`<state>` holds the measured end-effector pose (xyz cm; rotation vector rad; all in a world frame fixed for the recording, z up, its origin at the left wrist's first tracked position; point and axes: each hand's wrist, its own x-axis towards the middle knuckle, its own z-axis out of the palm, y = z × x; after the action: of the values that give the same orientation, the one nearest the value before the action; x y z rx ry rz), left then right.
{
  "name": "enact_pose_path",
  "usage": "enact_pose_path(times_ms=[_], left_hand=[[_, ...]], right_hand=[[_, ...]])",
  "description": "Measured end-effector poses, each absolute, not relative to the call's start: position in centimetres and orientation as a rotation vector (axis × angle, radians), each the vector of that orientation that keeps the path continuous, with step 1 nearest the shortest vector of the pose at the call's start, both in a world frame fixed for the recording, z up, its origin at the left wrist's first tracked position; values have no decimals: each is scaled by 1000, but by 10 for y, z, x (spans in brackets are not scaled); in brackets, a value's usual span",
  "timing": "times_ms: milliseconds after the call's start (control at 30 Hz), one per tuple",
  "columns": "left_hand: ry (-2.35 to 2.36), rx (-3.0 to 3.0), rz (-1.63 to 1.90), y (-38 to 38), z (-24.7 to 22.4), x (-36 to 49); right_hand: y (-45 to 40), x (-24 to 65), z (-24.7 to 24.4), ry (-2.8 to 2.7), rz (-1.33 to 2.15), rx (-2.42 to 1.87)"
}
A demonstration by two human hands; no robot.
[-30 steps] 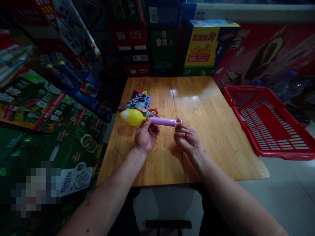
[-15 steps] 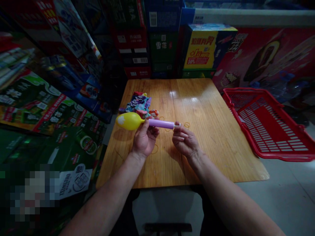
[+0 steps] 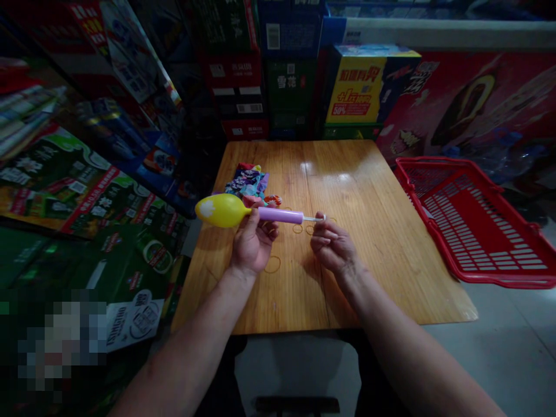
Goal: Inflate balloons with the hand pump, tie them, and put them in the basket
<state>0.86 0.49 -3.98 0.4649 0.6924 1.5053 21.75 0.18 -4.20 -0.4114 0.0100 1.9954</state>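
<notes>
A purple balloon pump [image 3: 281,216] is held level above the table. My left hand [image 3: 253,243] is closed around its left end, at the neck of a partly inflated yellow balloon [image 3: 222,210] with a white print. My right hand [image 3: 333,243] pinches the white handle at the other end, and a length of thin plunger rod shows between handle and barrel. Behind the balloon lies a pile of limp, colourful balloons [image 3: 247,182]. Several yellow rubber bands [image 3: 272,264] are scattered on the wood near my hands.
The wooden table [image 3: 347,278] stands before me. A red plastic basket [image 3: 478,220] sits to its right. Stacked drink cartons [image 3: 286,87] and a yellow box [image 3: 356,87] rise behind; more cartons [image 3: 78,185] crowd the left side.
My right hand has moved slightly right, drawing the plunger rod further out of the pump. The yellow balloon and my left hand have shifted a little left, and the balloon looks slightly larger.
</notes>
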Motion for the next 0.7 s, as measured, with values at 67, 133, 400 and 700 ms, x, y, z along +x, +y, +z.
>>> enact_pose_path(times_ms=[67,133,400,700], left_hand=[[724,466,1452,0,-44,16],[728,457,1423,-1,-49,20],[661,416,1466,14,-46,2],[698,429,1435,-5,-49,25]], right_hand=[[-2,206,-46,25,2049,-418],[-5,198,-49,34,2065,-409],[6,229,-36,-6,2049,-423],[0,205,-46,-4,2068,-436]])
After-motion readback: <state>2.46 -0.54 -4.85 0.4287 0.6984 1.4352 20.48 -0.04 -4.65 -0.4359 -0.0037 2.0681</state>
